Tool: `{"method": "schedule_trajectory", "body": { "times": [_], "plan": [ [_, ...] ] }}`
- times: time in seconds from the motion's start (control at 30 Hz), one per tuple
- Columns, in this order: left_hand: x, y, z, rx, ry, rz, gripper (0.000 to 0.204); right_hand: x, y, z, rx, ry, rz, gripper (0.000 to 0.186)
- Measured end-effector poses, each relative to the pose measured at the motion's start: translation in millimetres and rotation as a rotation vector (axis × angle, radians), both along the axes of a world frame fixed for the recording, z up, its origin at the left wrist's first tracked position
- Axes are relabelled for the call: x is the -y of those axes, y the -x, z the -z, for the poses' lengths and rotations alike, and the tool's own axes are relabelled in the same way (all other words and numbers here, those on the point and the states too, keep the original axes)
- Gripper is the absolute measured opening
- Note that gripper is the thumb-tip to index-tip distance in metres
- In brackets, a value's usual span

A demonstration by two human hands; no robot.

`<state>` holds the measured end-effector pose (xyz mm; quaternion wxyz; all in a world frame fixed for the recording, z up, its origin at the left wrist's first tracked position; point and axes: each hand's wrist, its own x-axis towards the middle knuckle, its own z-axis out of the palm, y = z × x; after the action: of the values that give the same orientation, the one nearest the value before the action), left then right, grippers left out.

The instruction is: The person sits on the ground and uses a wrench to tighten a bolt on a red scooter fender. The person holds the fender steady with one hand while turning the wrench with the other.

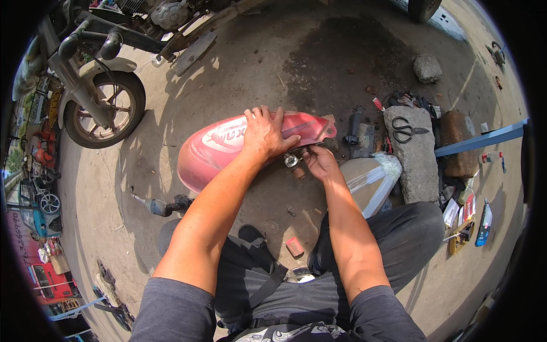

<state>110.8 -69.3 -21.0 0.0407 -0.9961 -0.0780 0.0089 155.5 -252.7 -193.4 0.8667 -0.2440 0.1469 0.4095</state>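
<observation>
A red motorcycle fuel tank (199, 157) with white lettering lies on its side on the ground in front of me. My left hand (264, 133) presses over its upper side, fingers spread across the tank and gripping it. At the tank's near lower edge, toward its right end, a small metal fuel tap (292, 161) sticks out. Just right of that tap, my right hand (321, 162) has its fingers curled together against the tank's underside. Whatever those fingertips pinch is hidden or too small to name.
A power tool (162, 205) lies left of my knees. On the right are a concrete slab (411, 154) carrying black scissors (405, 131), a brown block (456, 142) and a blue bar (484, 137). A motorcycle wheel (105, 108) stands at far left. A small red box (294, 247) lies between my feet.
</observation>
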Motion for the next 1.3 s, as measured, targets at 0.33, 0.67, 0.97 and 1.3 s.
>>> {"method": "schedule_trajectory", "body": {
  "times": [0.33, 0.67, 0.97, 1.3],
  "plan": [
    [1, 0, 1, 0.008, -0.008, -0.003, 0.088, -11, -2, 15, -0.043, -0.033, -0.062, 0.017],
    [2, 1, -3, 0.015, -0.009, -0.006, 0.087, -22, -3, -4, 0.057, 0.109, -0.077, 0.020],
    [1, 0, 2, -0.017, -0.008, -0.010, 0.091, -20, -2, 0, 0.112, 0.132, -0.070, 0.023],
    [1, 2, -2, -0.002, -0.005, -0.010, 0.087, 2, -5, -49, -0.060, -0.027, -0.048, 0.068]
  ]
}}
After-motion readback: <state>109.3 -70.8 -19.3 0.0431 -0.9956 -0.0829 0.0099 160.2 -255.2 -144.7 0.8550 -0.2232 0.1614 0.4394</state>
